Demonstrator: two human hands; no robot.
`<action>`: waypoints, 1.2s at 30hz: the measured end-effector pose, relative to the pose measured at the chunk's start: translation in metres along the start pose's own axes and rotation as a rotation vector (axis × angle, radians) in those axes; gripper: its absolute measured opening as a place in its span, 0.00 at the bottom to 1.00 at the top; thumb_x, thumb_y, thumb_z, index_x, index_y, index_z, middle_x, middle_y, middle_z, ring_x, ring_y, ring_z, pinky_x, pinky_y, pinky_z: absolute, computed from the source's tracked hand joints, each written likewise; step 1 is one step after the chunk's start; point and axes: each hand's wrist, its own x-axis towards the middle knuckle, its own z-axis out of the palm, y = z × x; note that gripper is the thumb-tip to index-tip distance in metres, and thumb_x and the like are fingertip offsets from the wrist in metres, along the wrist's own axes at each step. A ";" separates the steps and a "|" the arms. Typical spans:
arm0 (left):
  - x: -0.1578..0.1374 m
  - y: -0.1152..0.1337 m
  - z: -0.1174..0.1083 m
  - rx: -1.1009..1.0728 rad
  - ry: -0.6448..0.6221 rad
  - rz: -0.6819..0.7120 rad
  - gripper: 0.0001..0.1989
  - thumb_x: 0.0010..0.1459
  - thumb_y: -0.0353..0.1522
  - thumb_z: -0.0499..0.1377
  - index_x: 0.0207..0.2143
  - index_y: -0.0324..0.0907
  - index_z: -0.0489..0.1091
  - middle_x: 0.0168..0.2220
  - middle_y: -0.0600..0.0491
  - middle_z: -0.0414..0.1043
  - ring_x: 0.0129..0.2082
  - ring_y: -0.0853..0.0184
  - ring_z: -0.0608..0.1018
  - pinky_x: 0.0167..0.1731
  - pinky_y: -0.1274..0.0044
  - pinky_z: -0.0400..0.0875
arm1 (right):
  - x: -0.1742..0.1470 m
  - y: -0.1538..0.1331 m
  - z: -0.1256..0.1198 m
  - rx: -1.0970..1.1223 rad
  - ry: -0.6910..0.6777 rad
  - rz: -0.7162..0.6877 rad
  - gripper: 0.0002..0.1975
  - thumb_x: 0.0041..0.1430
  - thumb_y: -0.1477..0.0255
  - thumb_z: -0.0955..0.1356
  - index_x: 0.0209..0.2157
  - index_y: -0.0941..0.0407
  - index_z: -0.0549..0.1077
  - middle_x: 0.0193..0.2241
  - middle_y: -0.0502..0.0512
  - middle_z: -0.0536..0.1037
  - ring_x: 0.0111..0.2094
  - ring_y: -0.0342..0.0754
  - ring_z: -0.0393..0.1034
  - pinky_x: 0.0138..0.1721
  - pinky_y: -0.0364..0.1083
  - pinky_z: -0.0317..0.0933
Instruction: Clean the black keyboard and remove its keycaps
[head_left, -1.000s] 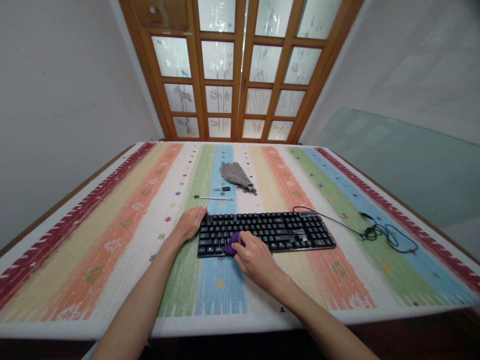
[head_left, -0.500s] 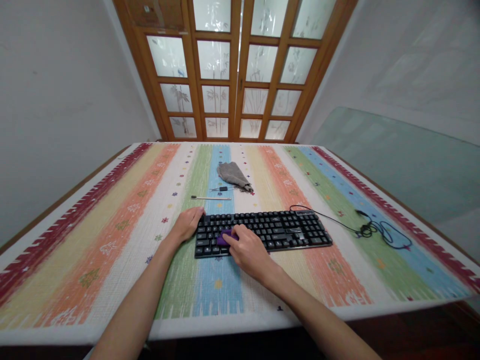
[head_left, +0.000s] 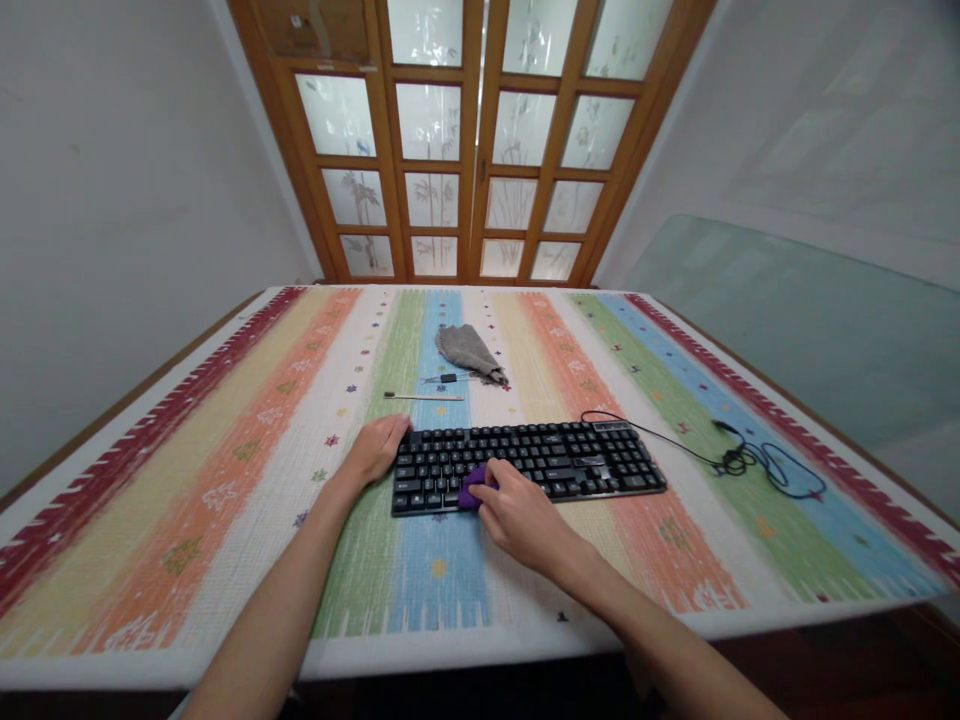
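A black keyboard (head_left: 555, 465) lies flat on the striped tablecloth in front of me. My left hand (head_left: 379, 447) grips its upper left corner, fingers together along the edge. In my right hand (head_left: 514, 505) is a soft purple lump (head_left: 472, 488), pinched between fingers and thumb and pressed on the keys left of the middle, near the lower rows. Whether it is cloth or putty I cannot tell. The right palm hides part of the keyboard's front edge.
Behind the keyboard lie a thin brush-tipped stick (head_left: 424, 397), a small dark tool with thin metal ends (head_left: 448, 378) and a crumpled grey cloth (head_left: 471, 350). The keyboard's cable (head_left: 750, 460) is coiled at the right on the tablecloth (head_left: 247, 500).
My right hand has slid the purple lump to the right and slightly nearer to me over the keys. The left hand stays at the keyboard's corner.
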 end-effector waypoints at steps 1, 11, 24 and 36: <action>0.000 0.000 0.000 0.002 -0.004 0.000 0.26 0.67 0.43 0.36 0.31 0.42 0.69 0.32 0.48 0.76 0.36 0.60 0.77 0.44 0.67 0.70 | 0.001 0.001 -0.003 0.011 0.013 0.001 0.10 0.59 0.81 0.64 0.37 0.59 0.76 0.35 0.58 0.68 0.38 0.49 0.63 0.40 0.47 0.63; 0.001 0.000 0.001 -0.001 -0.013 -0.010 0.26 0.66 0.43 0.36 0.31 0.43 0.69 0.33 0.48 0.76 0.37 0.59 0.77 0.45 0.67 0.69 | 0.009 0.000 0.014 -0.016 0.110 -0.033 0.15 0.58 0.83 0.63 0.45 0.61 0.73 0.37 0.61 0.68 0.40 0.52 0.59 0.41 0.48 0.62; 0.000 0.000 0.000 -0.010 -0.005 0.010 0.26 0.67 0.43 0.36 0.31 0.43 0.69 0.33 0.48 0.76 0.37 0.60 0.77 0.45 0.67 0.70 | -0.010 0.002 0.001 -0.009 -0.025 -0.013 0.15 0.55 0.84 0.63 0.41 0.60 0.75 0.35 0.59 0.68 0.39 0.50 0.61 0.39 0.47 0.61; 0.000 -0.003 0.001 -0.006 -0.011 -0.001 0.26 0.67 0.43 0.37 0.32 0.43 0.69 0.33 0.48 0.76 0.37 0.60 0.77 0.45 0.67 0.70 | 0.002 0.001 0.010 0.019 0.056 0.024 0.13 0.57 0.83 0.62 0.43 0.61 0.73 0.37 0.61 0.69 0.40 0.51 0.62 0.42 0.50 0.65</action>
